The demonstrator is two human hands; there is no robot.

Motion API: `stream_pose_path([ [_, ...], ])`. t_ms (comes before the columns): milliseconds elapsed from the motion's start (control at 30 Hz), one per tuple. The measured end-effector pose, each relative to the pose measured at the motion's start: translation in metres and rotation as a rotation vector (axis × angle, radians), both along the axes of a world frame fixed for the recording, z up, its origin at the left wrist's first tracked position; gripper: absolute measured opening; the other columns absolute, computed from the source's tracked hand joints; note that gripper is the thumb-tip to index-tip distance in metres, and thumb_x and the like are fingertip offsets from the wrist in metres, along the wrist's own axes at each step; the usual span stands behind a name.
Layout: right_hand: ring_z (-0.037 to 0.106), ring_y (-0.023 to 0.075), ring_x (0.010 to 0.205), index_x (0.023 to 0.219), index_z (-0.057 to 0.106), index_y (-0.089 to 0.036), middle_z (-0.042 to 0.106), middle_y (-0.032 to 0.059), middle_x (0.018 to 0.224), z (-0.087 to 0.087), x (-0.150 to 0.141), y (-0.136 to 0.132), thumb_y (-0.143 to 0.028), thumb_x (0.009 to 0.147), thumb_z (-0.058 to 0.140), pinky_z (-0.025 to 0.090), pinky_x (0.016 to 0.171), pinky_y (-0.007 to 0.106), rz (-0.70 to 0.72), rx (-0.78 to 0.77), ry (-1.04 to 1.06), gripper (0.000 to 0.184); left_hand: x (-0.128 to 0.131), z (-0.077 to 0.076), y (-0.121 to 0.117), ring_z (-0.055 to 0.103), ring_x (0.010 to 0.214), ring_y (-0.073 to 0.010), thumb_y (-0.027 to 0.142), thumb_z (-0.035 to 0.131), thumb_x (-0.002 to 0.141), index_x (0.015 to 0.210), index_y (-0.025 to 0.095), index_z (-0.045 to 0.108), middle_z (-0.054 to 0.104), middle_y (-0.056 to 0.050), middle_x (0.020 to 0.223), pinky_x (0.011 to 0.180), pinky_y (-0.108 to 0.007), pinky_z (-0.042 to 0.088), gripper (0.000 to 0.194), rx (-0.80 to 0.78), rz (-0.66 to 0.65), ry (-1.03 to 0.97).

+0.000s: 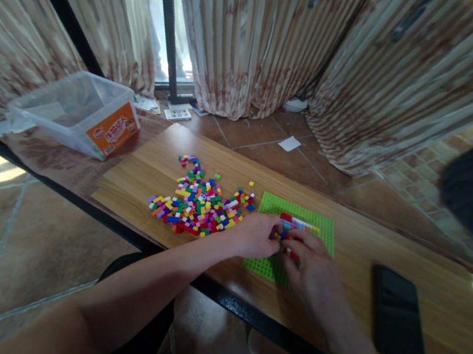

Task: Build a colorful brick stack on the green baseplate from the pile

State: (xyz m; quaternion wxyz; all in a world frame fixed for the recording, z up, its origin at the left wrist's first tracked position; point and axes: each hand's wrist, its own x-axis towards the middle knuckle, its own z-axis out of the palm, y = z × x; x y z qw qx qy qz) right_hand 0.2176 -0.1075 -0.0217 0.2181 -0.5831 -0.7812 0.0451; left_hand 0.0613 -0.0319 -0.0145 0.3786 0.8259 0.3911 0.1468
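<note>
With the green baseplate [277, 204] as clock centre, a black phone [400, 322] lies flat at four o'clock, probably set aside to leave the right arm [352, 350] room. The right hand [316, 270] comes in from five o'clock, the left hand [259, 236] from eight, fingertips meeting over the plate. Both seem to pinch around a small blue brick [284, 234], perhaps one steadying while the other adjusts; fingers hide the contact, so I cannot tell which bears it. The baseplate lies flat on the tabletop [357, 244], its studs likely holding the brick rows [299, 223] straight just past the fingertips. Loose bricks [209, 202] spread at nine, near the left hand for easy picking. Farther off at ten, a see-through plastic box [65, 131] sits beyond the wood's end.

The tabletop's dark near rim [241, 307] runs close by at six. Wood at three parts plate from phone, giving the right hand sideways room; the pile limits the left. Past the far edge, at twelve, come floor tiles [267, 130], then curtains [241, 44].
</note>
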Motion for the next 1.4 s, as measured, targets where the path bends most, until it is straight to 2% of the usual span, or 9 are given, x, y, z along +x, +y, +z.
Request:
stream_pose_path([
  [300, 0.061, 0.0265, 0.103, 0.094, 0.070, -0.023, 0.066, 0.0091, 0.109, -0.002, 0.007, 0.002, -0.026, 0.081, 0.054, 0.049, 0.092, 0.047, -0.062, -0.028, 0.150, 0.022, -0.001, 0.001, -0.002, 0.063, 0.071, -0.0173, 0.029, 0.060, 0.077, 0.090, 0.016, 0.064, 0.069, -0.004, 0.078, 0.064, -0.027, 0.048, 0.019, -0.022, 0.008, 0.011],
  [467, 0.062, 0.0269, 0.104, 0.094, 0.071, -0.023, 0.067, 0.0085, 0.109, -0.003, 0.009, 0.004, -0.023, 0.079, 0.054, 0.051, 0.090, 0.046, -0.095, -0.055, 0.179, 0.023, 0.003, 0.001, -0.003, 0.061, 0.068, -0.0168, 0.036, 0.068, 0.072, 0.084, 0.017, 0.063, 0.067, -0.002, 0.073, 0.063, -0.027, 0.047, 0.023, -0.040, 0.066, 0.046],
  [900, 0.062, 0.0275, 0.105, 0.092, 0.071, -0.024, 0.067, 0.0079, 0.110, -0.005, 0.011, 0.007, -0.023, 0.077, 0.055, 0.051, 0.091, 0.046, -0.098, -0.110, 0.228, 0.022, 0.012, -0.004, 0.002, 0.061, 0.069, -0.0176, 0.036, 0.076, 0.061, 0.085, 0.016, 0.068, 0.068, -0.003, 0.074, 0.060, -0.026, 0.046, 0.032, -0.116, 0.167, 0.105],
  [1100, 0.062, 0.0271, 0.105, 0.090, 0.072, -0.025, 0.066, 0.0072, 0.110, -0.005, 0.011, 0.008, -0.023, 0.075, 0.056, 0.048, 0.095, 0.048, -0.099, -0.106, 0.268, 0.022, 0.013, -0.006, 0.005, 0.060, 0.069, -0.0172, 0.040, 0.076, 0.060, 0.086, 0.016, 0.067, 0.067, -0.003, 0.076, 0.059, -0.026, 0.044, 0.037, -0.160, 0.152, 0.105],
  [1267, 0.063, 0.0265, 0.103, 0.088, 0.072, -0.026, 0.067, 0.0062, 0.109, -0.002, 0.010, 0.007, -0.022, 0.075, 0.057, 0.051, 0.090, 0.046, -0.108, -0.108, 0.293, 0.021, 0.008, -0.010, 0.008, 0.060, 0.067, -0.0159, 0.040, 0.075, 0.062, 0.083, 0.015, 0.066, 0.067, -0.002, 0.075, 0.058, -0.025, 0.043, 0.034, -0.194, 0.103, 0.023],
  [1400, 0.064, 0.0237, 0.102, 0.093, 0.071, -0.024, 0.069, 0.0064, 0.107, 0.002, 0.013, 0.005, -0.020, 0.078, 0.054, 0.049, 0.093, 0.044, -0.097, -0.080, 0.328, 0.023, 0.000, -0.006, 0.015, 0.059, 0.063, -0.0135, 0.039, 0.066, 0.074, 0.081, 0.014, 0.066, 0.067, -0.002, 0.071, 0.058, -0.024, 0.043, 0.026, -0.256, 0.028, -0.115],
])
